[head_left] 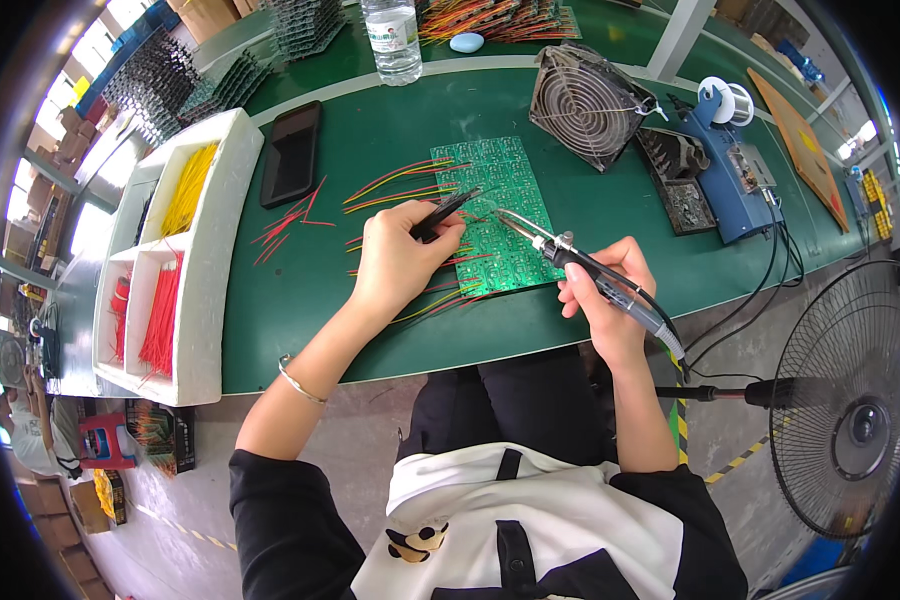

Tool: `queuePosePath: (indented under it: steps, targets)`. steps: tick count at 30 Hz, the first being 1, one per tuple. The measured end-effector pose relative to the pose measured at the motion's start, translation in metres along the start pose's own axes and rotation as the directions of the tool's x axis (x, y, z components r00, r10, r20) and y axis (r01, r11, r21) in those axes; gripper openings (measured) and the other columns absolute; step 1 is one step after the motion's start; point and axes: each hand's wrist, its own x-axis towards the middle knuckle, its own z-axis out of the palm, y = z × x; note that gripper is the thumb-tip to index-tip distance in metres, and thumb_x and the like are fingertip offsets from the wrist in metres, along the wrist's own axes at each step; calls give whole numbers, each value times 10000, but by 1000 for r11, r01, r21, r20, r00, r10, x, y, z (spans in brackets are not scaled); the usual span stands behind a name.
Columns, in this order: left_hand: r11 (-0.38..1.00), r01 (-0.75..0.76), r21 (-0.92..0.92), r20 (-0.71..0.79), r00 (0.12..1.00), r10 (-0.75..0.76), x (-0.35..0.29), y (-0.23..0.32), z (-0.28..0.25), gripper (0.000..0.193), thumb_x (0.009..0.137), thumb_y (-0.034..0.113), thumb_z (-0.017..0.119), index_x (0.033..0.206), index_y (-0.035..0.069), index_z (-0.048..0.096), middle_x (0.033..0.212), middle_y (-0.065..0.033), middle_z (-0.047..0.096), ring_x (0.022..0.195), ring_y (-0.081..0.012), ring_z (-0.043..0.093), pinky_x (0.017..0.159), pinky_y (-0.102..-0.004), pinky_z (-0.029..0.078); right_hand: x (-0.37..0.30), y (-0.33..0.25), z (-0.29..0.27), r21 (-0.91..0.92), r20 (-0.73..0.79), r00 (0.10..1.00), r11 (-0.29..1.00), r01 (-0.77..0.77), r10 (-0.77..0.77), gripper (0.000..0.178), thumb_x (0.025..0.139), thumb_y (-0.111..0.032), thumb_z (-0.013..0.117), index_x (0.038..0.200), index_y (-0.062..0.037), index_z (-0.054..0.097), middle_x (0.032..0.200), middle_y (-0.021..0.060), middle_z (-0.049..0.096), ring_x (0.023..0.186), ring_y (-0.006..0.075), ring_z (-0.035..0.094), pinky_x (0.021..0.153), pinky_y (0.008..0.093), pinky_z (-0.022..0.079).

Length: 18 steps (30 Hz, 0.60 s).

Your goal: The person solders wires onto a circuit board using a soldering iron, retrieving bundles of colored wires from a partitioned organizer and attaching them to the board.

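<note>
A green circuit board panel (510,245) lies on the green table mat, with several red and yellow wires (390,185) sticking out past its left edge. My left hand (400,250) is closed on black tweezers (444,213), their tips over the upper middle of the board. From the right, my right hand (610,290) grips a soldering iron (600,275) with a thin metal feed tube along it. Its tip meets the board area close to the tweezers' tips; whether they touch cannot be made out. Loose red wires (290,225) lie left of the board.
A white foam box (205,330) of red and yellow wires stands at left, beside a black phone (291,155). Behind the board are a water bottle (394,45) and a small fan (585,105). At right sit a blue solder feeder (735,185) and a dark tray (675,190). A floor fan (855,420) stands beyond the table edge.
</note>
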Motion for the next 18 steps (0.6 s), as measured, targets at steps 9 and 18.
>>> queuePosePath:
  steps: [9,18]
  targets:
    - [1000,-4,-4,5,1000,4,0,-3,0,121,726,88,666,789,-16,670,671,-37,634,566,-42,494,522,-212,394,0,0,2,-30,21,1000,1000,-2,3,216,806,-38,648,826,-18,434,694,110,611,525,98,576,464,211,473]
    - [996,-81,25,-17,997,82,-1,-4,1,94,733,80,677,773,-4,666,654,-21,620,554,-28,465,504,-205,372,0,0,2,-42,29,1000,999,-1,2,212,808,-35,645,820,-19,434,676,106,610,522,99,577,465,212,469]
